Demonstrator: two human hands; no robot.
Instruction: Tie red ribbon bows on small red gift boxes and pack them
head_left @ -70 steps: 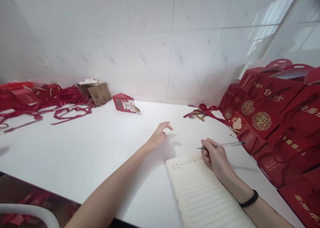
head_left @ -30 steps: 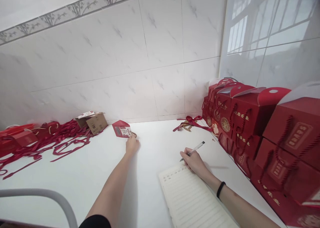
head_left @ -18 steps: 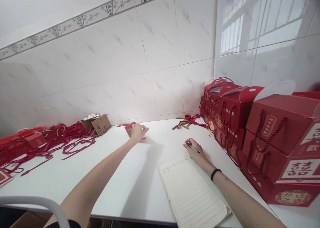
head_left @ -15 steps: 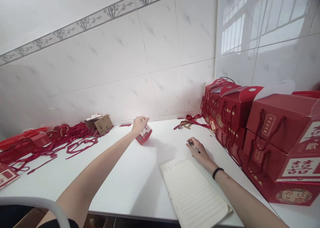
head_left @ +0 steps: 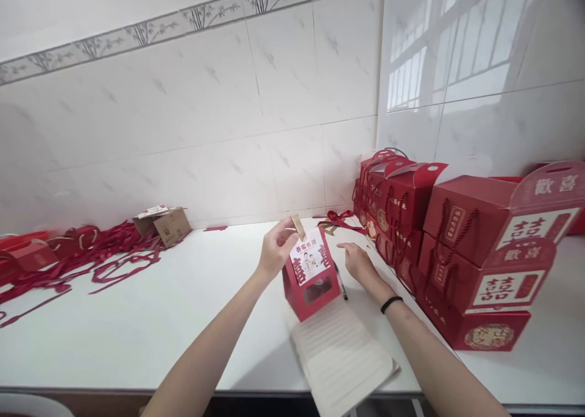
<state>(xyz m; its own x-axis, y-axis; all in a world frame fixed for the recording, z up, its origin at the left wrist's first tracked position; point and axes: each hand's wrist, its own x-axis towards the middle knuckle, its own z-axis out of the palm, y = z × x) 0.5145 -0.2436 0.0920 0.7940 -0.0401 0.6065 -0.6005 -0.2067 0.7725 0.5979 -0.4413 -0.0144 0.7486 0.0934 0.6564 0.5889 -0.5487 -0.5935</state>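
Plainly, the widest open stretch of the white surface (head_left: 183, 319) lies left of the left hand (head_left: 275, 250), reaching its near edge; a tiled wall (head_left: 183, 130) closes the back. That hand's grip is closed on the top of a small red box (head_left: 312, 281), held over the far end of a notebook (head_left: 340, 359) whose near corner overhangs the edge. Stacked gift boxes (head_left: 457, 234) wall off the right side, just beside the right hand (head_left: 359, 264). Far left, red ribbons (head_left: 91, 261) and a cardboard box (head_left: 162, 222) crowd the back. A pen (head_left: 341, 288) shows partly behind the small red box; whether the right grip has hold of it cannot be told.
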